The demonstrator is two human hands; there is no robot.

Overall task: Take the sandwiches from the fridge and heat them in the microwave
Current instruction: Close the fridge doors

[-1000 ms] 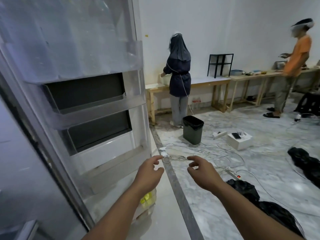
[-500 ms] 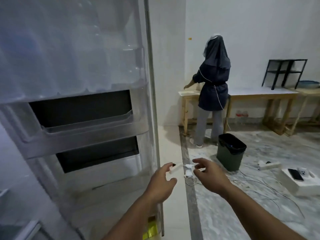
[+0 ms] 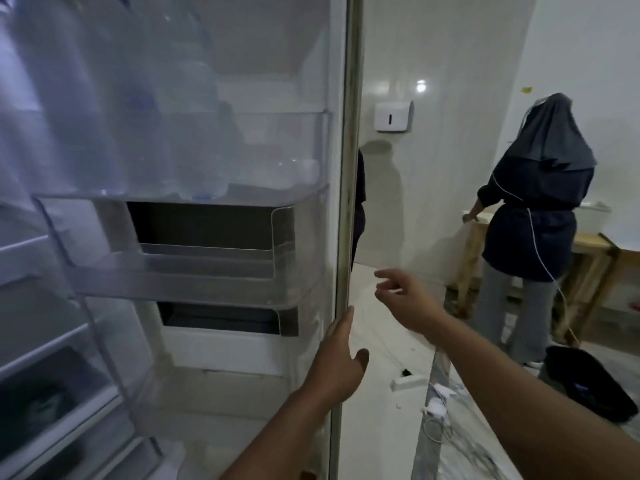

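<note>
Head view: we stand at the open fridge door point(image 3: 221, 237), looking at its inner face.
Left hand point(image 3: 337, 362): fingers straight, laid flat along the door's free edge; grips nothing.
Right hand point(image 3: 403, 294): in the air just right of that edge, fingers loosely bent, holding nothing.
Key relation: the door edge runs upright between our two hands; the fridge shelves point(image 3: 41, 341) lie to the left of both, so the left hand is nearer to them.
Sandwiches: we cannot see them; dark shapes on the lower shelves are too blurred to name.
Count, door bins: three, the top one holding clear bottles point(image 3: 114, 98), number unclear.
Count, hands: two, both free.
Bystander point(image 3: 540, 216): one, back turned, at a wooden table point(image 3: 588, 244).
Judgement: reaching left into the shelves looks like the next need.
</note>
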